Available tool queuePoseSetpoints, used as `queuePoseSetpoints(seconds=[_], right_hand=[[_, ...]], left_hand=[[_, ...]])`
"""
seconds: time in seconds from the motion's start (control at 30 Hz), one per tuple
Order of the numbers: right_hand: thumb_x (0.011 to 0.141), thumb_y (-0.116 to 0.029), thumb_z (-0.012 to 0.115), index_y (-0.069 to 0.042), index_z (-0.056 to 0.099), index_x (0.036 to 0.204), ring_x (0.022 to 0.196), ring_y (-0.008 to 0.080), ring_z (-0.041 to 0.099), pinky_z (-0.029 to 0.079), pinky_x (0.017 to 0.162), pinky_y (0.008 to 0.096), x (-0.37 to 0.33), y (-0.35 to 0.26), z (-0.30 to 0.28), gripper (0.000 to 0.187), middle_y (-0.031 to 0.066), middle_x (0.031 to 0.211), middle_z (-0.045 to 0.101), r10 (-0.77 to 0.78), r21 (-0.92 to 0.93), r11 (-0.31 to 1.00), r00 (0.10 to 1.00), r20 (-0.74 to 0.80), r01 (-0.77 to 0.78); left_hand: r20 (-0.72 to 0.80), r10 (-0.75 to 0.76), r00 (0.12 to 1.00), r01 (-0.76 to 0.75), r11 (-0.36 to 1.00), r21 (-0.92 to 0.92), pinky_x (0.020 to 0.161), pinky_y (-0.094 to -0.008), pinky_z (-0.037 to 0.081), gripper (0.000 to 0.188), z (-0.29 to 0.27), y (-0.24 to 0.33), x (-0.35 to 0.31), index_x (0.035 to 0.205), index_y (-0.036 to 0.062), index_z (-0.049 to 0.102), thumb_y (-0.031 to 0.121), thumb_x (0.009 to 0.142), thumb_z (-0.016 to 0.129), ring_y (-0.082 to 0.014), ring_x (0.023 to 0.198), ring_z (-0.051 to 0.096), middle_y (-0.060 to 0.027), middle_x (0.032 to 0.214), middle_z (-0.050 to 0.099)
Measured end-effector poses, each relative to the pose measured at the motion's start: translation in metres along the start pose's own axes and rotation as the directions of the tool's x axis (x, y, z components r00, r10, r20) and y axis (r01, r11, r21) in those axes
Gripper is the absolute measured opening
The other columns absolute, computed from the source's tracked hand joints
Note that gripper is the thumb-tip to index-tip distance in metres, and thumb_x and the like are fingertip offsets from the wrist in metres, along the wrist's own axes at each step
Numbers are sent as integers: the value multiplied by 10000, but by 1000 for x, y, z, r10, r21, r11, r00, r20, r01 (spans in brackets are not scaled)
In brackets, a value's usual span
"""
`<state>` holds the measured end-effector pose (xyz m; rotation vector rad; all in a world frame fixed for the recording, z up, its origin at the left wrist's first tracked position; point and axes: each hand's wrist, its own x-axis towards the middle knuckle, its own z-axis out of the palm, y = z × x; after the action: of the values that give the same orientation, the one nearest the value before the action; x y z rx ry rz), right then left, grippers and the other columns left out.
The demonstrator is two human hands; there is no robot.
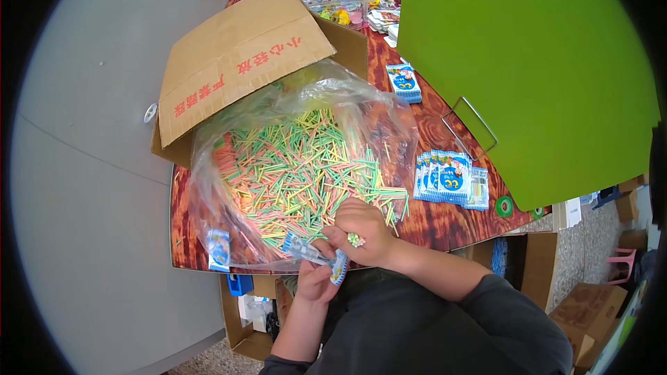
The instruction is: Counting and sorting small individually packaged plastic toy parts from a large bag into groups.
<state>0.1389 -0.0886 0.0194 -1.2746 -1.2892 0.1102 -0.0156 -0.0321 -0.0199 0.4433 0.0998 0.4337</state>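
Note:
My left hand [317,282] pinches a small blue-and-white packet [304,249] at the table's front edge. The packet looks crumpled, and I cannot tell whether its mouth is open. Just right of it, my right hand [363,228] is closed in a fist round a bundle of thin pastel sticks [356,239], whose ends poke out below the fist. Beyond both hands spreads a big heap of short pink, green and yellow sticks [299,167]. The heap lies in a clear plastic bag [306,83] that comes out of a tipped cardboard box [243,55].
A fanned row of blue-and-white packets [445,177] lies at the right, with a packet stack [404,83] behind it. Another packet [218,250] rests at the front left. A green panel [528,69] with a wire handle borders the wood-patterned table [445,229]. Green tape [504,206] lies near it.

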Motion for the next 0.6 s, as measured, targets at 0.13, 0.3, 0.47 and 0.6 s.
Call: queuePoseSetpoints(seconds=[0.13,0.3,0.47,0.6], right_hand=[[836,-84,705,-36,596,674,569,274,524,413,610,379,-1,2,-2,201,89,614,525,6,11,1000,1000,10,-7],[854,-37,673,-11,531,651,551,290,491,404,584,383,1,7,-2,250,106,606,482,-53,-10,999,998,-32,53],[843,-17,672,1,553,662,549,289,493,408,588,379,5,7,-6,218,112,609,496,-24,-7,1000,998,-65,23],[846,-6,663,6,559,663,555,293,493,405,590,376,5,10,-10,211,111,607,501,4,-14,1000,997,-77,-5]], left_hand=[[-153,47,987,22,905,425,870,-345,482,245,-10,3,-4,989,46,596,58,793,744,-223,1022,579,-95,1093,593],[102,430,897,-122,19,992,872,-384,471,312,-45,0,-2,997,56,641,47,700,737,-272,1012,579,-119,1108,597],[454,410,791,-148,-592,792,906,-478,422,352,-64,-9,-3,1039,68,645,90,693,700,-365,1002,553,-145,1095,588],[440,428,789,-134,-579,804,908,-477,421,355,-66,-11,-1,1048,54,630,109,705,702,-362,1009,549,-144,1098,587]])
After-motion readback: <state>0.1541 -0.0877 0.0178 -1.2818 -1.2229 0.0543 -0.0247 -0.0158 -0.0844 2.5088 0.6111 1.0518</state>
